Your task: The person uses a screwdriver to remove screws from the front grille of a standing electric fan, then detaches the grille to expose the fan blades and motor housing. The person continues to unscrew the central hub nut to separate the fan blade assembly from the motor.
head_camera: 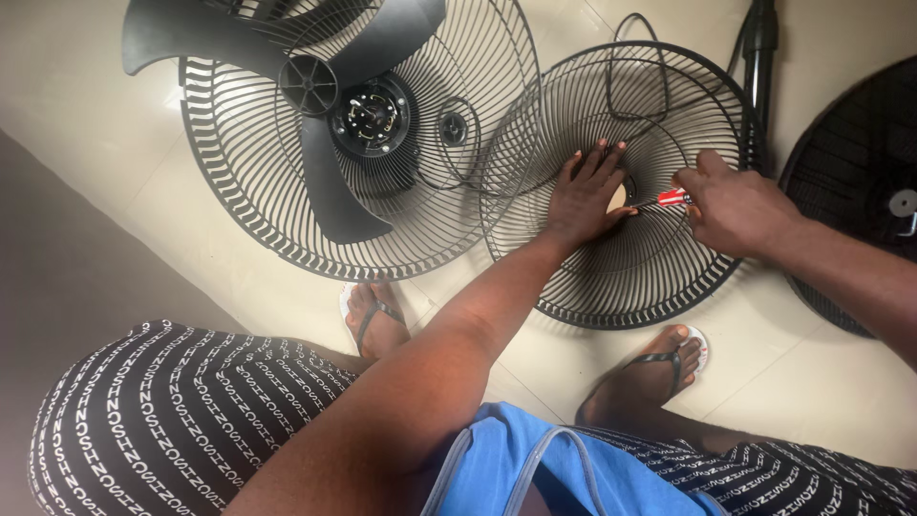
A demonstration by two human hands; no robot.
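While the person stands on a pale tiled floor (841,382), two black wire fan guards lie flat ahead of their feet. On the left, the larger guard (248,182) carries the fan motor hub (374,115) at its middle, and a dark three-bladed fan blade (315,86) rests on top of it, partly overlapping the hub. To the right, overlapping its edge, lies the second fan guard (630,277), slightly nearer. At the far right edge sits a round black fan base (850,162), with a dark pole (759,48) rising beyond the second guard.

Pressed flat on the centre of the second guard, the left hand (587,196) has its fingers spread open, holding nothing, just steadying the wires. Just right of it, the right hand (735,205) is clenched around a small red-handled screwdriver (673,198), whose tip points left toward the guard's centre opening beside the left hand.

Nearest the viewer, both feet wear flip-flops (683,354), one near each guard, below patterned black-and-white shorts (172,411).
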